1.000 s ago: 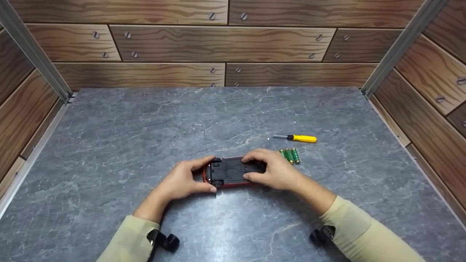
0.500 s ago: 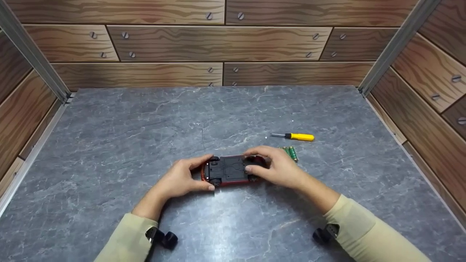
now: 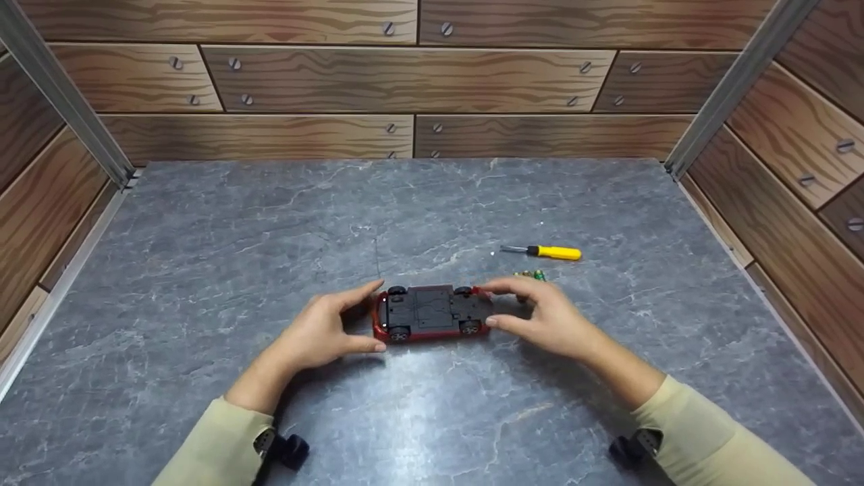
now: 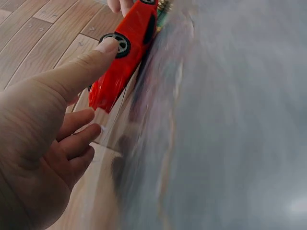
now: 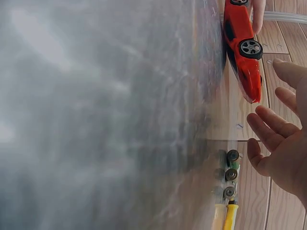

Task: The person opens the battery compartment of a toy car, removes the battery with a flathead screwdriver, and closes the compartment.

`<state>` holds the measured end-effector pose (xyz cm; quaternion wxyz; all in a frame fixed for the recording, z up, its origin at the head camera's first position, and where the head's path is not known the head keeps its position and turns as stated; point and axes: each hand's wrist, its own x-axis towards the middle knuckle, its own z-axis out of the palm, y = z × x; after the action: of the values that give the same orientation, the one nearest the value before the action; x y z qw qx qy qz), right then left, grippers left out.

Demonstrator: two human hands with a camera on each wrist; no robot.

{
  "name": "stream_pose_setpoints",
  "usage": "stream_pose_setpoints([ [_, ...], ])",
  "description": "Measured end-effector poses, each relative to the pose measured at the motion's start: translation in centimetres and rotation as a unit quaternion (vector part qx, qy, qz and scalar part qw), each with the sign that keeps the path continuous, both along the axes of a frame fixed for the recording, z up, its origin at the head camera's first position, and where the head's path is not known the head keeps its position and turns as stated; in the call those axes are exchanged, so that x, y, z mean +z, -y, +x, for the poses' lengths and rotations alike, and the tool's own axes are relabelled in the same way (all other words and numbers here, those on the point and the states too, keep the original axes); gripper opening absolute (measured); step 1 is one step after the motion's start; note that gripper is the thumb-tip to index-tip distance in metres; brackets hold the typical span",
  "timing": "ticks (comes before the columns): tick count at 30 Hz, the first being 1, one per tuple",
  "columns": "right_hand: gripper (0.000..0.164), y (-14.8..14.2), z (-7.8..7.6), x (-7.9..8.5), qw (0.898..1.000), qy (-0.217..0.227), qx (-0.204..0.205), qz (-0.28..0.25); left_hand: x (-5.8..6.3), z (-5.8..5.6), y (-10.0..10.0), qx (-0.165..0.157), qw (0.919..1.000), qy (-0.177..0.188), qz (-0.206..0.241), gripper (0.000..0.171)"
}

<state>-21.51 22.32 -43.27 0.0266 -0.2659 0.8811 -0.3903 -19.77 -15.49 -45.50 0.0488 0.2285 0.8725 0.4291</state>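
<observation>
A red toy car (image 3: 432,310) lies upside down on the table, its black underside and wheels facing up. My left hand (image 3: 322,332) is at the car's left end, thumb and fingers spread to either side of it. Whether they touch the body is unclear; in the left wrist view the thumb overlaps a wheel (image 4: 122,46). At the right end is my right hand (image 3: 550,318), fingers loosely spread and holding nothing. The right wrist view shows those fingers apart from the car (image 5: 244,57).
Three green batteries (image 5: 231,174) lie together beyond my right hand, which partly hides them in the head view. Behind them is a screwdriver (image 3: 558,252) with a yellow handle. Two tiny pale specks lie near its tip. Wood-patterned walls (image 3: 405,81) enclose the grey marbled table.
My right hand has drawn back to the right off the car's underside, uncovering that end and hiding more of the batteries. My left hand has shifted slightly left, loosening from the car.
</observation>
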Motion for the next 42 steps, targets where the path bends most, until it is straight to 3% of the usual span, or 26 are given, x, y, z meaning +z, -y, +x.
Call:
stream_pose_setpoints([
  [8,0.050,-0.5,0.1,-0.5,1.000,-0.013,0.012,0.006,-0.1,0.6,0.8,0.002,0.9997,-0.026,0.000,0.083],
  [20,0.048,-0.4,0.0,-1.2,0.999,-0.018,0.015,0.023,0.0,0.7,0.6,0.006,0.9998,-0.016,-0.004,0.066],
  [30,0.046,-0.3,0.1,-1.1,1.000,-0.013,0.005,0.020,-0.1,0.5,0.1,0.014,0.9998,-0.011,-0.013,0.066],
  [42,0.047,-0.2,-0.1,-1.3,1.000,0.020,0.000,0.013,-0.3,0.2,-0.1,0.009,0.9975,-0.060,-0.036,0.068],
])
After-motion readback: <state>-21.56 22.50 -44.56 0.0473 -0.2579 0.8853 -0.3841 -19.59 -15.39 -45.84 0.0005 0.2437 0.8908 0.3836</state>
